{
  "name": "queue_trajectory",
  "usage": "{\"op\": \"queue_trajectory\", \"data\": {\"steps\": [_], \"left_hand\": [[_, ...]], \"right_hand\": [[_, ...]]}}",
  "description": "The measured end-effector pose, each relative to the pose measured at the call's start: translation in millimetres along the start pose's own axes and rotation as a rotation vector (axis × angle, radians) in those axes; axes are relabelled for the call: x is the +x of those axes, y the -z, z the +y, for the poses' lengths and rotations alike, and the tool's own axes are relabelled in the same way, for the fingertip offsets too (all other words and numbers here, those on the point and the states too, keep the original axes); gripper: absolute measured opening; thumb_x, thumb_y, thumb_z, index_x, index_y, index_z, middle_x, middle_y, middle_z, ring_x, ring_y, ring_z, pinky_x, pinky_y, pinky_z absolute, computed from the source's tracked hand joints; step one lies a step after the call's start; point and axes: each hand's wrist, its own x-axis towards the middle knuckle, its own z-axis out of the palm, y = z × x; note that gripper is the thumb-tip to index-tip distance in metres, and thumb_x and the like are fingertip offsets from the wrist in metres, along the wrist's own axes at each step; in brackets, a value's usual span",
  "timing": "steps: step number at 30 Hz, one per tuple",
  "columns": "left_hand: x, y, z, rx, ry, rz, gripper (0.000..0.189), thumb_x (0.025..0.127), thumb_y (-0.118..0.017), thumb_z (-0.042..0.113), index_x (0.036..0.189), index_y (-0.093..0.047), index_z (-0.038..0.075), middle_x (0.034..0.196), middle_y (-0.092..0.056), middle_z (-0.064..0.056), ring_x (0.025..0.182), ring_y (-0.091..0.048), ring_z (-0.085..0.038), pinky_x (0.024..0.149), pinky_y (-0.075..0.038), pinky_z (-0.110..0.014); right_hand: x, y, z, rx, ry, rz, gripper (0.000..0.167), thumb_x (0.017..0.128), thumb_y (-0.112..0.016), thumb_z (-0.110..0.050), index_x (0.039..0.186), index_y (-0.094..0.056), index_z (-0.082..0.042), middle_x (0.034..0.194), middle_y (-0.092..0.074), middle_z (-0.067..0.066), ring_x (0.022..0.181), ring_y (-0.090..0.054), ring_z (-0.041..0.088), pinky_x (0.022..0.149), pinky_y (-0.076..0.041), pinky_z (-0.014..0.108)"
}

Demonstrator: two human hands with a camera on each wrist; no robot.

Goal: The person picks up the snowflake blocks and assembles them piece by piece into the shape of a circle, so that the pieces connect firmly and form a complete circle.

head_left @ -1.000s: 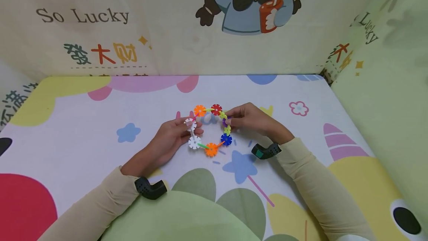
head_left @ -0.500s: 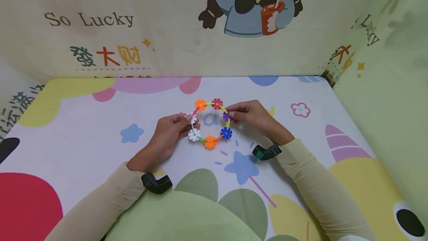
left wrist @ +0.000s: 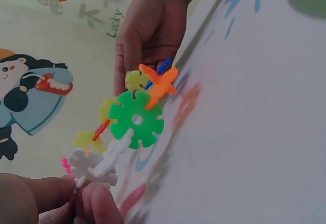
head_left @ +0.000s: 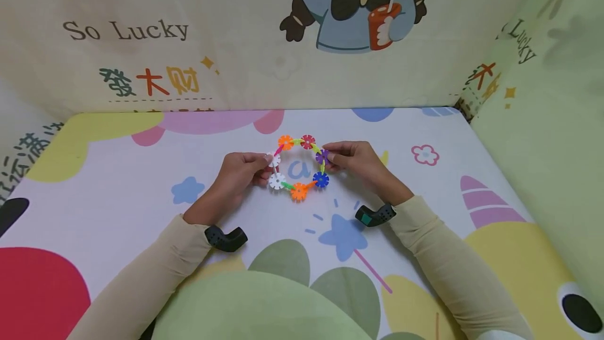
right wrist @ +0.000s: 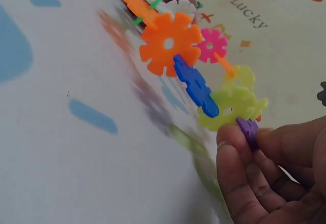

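Between both hands hangs a ring of interlocking plastic snowflake discs (head_left: pixel 299 191), notched at the rims and slotted into one another, coloured orange, red, purple, blue, white, yellow and green. My left hand (head_left: pixel 243 174) pinches a white disc (left wrist: pixel 86 165) on the ring's left side between thumb and fingers. On the opposite side, my right hand (head_left: pixel 356 159) pinches a purple disc (right wrist: pixel 248 131) with thumb and fingertips. In the right wrist view, a blue disc (right wrist: pixel 196 86) and a large orange disc (right wrist: pixel 170 45) lie beyond the fingers. Shadows fall on the tabletop below the ring.
A table (head_left: pixel 141 214) with a printed cartoon cover lies under the hands. Patterned cloth (head_left: pixel 236 35) hangs behind it, and more cloth stands along the right side. Black wrist devices (head_left: pixel 226 238) sit on both sleeves.
Both hands keep their pinch on the ring. The ring has shifted slightly away from me, toward the back of the table, and the left hand has moved forward with it.
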Motion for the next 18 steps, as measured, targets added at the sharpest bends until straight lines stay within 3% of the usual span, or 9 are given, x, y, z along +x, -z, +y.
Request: {"op": "queue_trajectory", "data": {"steps": [8,18], "left_hand": [[11.3,-2.3,4.0,0.108,0.006,0.004,0.031,0.092,-0.07,0.019,0.117,-0.064,0.002,0.091,-0.069,-0.015,0.059,-0.062,-0.015,0.055,-0.054,-0.024],[15.9,-1.1,3.3,0.196,-0.016,-0.001,0.031,0.093,-0.068,0.018,0.12,-0.063,0.003,0.091,-0.069,-0.015,0.049,-0.057,-0.016,0.047,-0.051,-0.023]], "right_hand": [[1.6,0,3,-0.038,-0.019,0.019,0.028,0.097,-0.059,-0.004,0.124,-0.064,0.0,0.109,-0.069,0.014,0.087,-0.07,0.022,0.081,-0.055,0.028],[7.8,-3,12,-0.131,0.028,0.05,0.028,0.096,-0.057,-0.002,0.123,-0.064,0.0,0.096,-0.071,0.015,0.08,-0.069,0.021,0.074,-0.057,0.027]]}}
